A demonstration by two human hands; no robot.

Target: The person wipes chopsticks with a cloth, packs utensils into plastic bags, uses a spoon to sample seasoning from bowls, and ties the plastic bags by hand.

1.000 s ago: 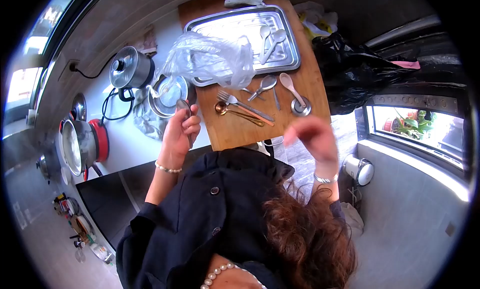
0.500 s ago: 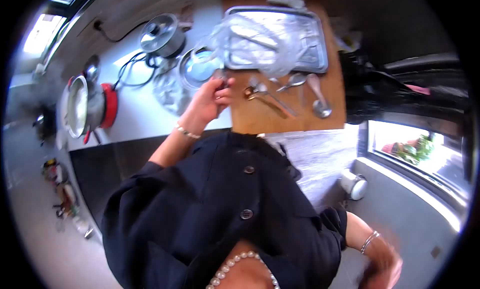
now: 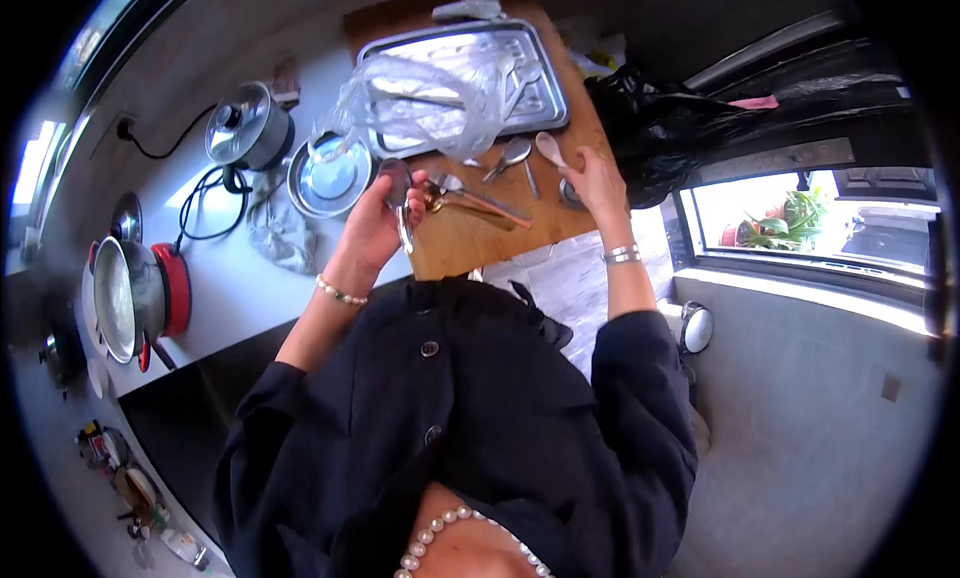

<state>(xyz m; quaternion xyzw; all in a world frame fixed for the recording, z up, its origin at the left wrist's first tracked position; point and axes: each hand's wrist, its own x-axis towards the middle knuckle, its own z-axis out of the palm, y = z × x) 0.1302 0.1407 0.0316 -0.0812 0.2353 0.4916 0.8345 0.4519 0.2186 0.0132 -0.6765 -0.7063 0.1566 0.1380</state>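
My left hand [image 3: 372, 223] is closed around a metal spoon [image 3: 398, 190], its bowl up and its handle pointing down past my palm. At the right side of the wooden board [image 3: 450, 253], my right hand [image 3: 600, 186] has its fingertips pinched at a pale pinkish spoon [image 3: 549, 149]. A round metal piece [image 3: 569, 192] shows partly under those fingers. Between my hands lie another metal spoon [image 3: 516, 153], a fork [image 3: 446, 182] and several other utensils with copper-coloured parts. Behind them is a metal tray [image 3: 552, 118] with clear plastic wrap [image 3: 480, 118] and white spoons on it.
Left of the board stand a round metal pan [image 3: 335, 200], a lidded pot [image 3: 262, 128] with its cord, a crumpled bag [image 3: 285, 240] and a red-based cooker [image 3: 174, 290]. Black plastic bags [image 3: 640, 118] lie at the right, above a window with plants.
My right hand has risen from low beside my body to the spoons on the board. My left hand has come nearer, and the spoon in it now shows plainly. The view has shifted.
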